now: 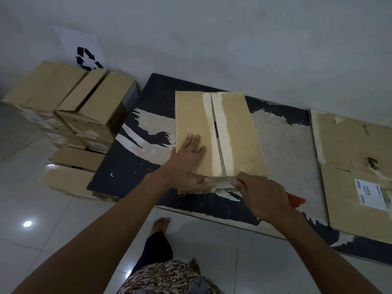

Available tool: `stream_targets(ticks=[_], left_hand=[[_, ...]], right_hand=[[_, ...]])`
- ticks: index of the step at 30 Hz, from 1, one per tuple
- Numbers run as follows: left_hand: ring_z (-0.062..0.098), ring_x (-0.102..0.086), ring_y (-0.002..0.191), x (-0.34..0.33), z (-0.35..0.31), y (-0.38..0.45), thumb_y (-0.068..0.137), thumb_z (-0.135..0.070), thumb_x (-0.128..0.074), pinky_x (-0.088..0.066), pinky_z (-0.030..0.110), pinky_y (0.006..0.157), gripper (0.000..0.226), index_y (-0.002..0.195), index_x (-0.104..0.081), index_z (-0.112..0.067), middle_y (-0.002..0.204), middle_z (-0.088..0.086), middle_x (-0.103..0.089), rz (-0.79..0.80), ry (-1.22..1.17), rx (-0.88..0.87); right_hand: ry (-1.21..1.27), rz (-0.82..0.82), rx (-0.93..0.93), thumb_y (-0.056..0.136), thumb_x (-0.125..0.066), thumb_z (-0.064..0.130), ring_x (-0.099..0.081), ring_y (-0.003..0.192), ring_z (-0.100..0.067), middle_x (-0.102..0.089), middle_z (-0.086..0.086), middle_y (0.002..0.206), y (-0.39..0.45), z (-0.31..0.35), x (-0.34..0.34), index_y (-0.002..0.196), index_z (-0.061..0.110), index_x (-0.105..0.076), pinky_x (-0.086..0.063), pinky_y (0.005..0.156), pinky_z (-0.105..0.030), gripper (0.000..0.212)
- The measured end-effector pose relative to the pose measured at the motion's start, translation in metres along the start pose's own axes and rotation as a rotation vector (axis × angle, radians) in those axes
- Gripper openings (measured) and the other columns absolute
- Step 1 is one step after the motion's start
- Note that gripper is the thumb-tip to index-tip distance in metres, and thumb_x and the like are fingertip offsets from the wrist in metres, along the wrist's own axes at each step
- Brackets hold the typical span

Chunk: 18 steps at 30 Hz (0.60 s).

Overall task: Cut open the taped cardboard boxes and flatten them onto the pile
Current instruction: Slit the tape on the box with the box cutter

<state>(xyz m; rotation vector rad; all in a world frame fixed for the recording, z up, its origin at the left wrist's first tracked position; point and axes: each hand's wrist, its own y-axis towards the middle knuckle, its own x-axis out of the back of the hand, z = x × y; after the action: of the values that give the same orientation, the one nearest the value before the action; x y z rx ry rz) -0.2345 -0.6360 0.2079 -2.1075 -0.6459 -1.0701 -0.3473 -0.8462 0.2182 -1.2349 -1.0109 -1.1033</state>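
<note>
A brown cardboard box [233,132] stands on a worn dark mat [131,166], its two top flaps split along the middle seam with pale strips of torn tape. My left hand [188,160] rests on the left flap with straight fingers, the thumb down over the near edge. My right hand [263,196] grips a cutter with a red handle [296,201]. Its tip sits at the box's near top edge, where torn tape hangs. A flattened box [356,166] with a white label lies at the right on the mat.
Several brown boxes [70,107] are stacked at the left against the wall, with more [72,172] on the floor in front. A recycling sign [84,49] leans on the wall behind them. My bare foot [160,224] stands on the white tile floor near the mat's front edge.
</note>
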Motion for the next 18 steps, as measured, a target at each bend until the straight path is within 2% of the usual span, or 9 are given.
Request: stream_targets(ticks=[3,6,8,11,15,18], left_hand=[[0.022,0.031,0.146,0.000,-0.001,0.001,0.090,-0.052,-0.063,0.002,0.062,0.117,0.099,0.158,-0.004,-0.010,0.162,0.006,0.026,0.002,0.005,-0.004],[0.022,0.030,0.147,0.000,0.000,0.001,0.090,-0.051,-0.063,0.001,0.062,0.117,0.099,0.158,-0.005,-0.010,0.162,0.006,0.026,0.000,0.000,0.000],[0.022,0.030,0.147,0.000,0.000,0.001,0.089,-0.051,-0.064,0.000,0.063,0.117,0.099,0.158,-0.005,-0.011,0.163,0.005,0.026,-0.001,0.010,0.000],[0.026,0.024,0.149,-0.001,0.001,0.005,0.087,-0.056,-0.064,-0.005,0.067,0.118,0.099,0.157,-0.010,-0.011,0.164,0.007,0.020,-0.016,0.087,0.012],[0.038,-0.003,0.151,0.000,-0.011,0.015,0.075,-0.078,-0.059,-0.013,0.071,0.114,0.102,0.145,-0.029,-0.011,0.164,0.015,-0.006,-0.100,0.300,0.051],[0.039,-0.007,0.151,0.003,-0.015,0.020,0.073,-0.083,-0.055,-0.013,0.069,0.115,0.106,0.146,-0.030,-0.010,0.163,0.018,-0.011,-0.076,0.266,0.060]], right_hand=[[-0.010,0.012,-0.018,0.105,-0.022,0.048,-0.058,0.070,-0.009,-0.058,0.011,0.085,-0.003,-0.008,0.002,0.100,0.029,-0.050,-0.051,0.070,-0.029,0.034],[-0.110,0.103,-0.144,0.103,-0.021,0.052,-0.059,0.069,-0.012,-0.060,0.008,0.084,-0.004,-0.031,-0.002,0.105,0.029,-0.052,-0.053,0.070,-0.031,0.038],[-0.108,0.197,-0.198,0.100,-0.016,0.057,-0.062,0.071,-0.013,-0.062,0.006,0.082,-0.010,-0.045,-0.004,0.099,0.028,-0.053,-0.054,0.071,-0.033,0.048],[0.041,0.136,-0.158,0.083,-0.001,0.069,-0.059,0.062,-0.011,-0.060,0.008,0.071,-0.023,-0.051,-0.004,0.090,0.029,-0.052,-0.054,0.064,-0.032,0.065],[0.383,-0.055,-0.178,0.089,-0.023,0.070,-0.056,0.050,-0.007,-0.060,0.008,0.063,-0.022,-0.038,0.002,0.093,0.028,-0.055,-0.043,0.050,-0.024,0.053],[0.431,-0.181,-0.189,0.082,-0.055,0.071,-0.053,0.054,-0.009,-0.058,0.006,0.067,-0.008,-0.025,0.002,0.095,0.025,-0.048,-0.044,0.052,-0.026,0.048]])
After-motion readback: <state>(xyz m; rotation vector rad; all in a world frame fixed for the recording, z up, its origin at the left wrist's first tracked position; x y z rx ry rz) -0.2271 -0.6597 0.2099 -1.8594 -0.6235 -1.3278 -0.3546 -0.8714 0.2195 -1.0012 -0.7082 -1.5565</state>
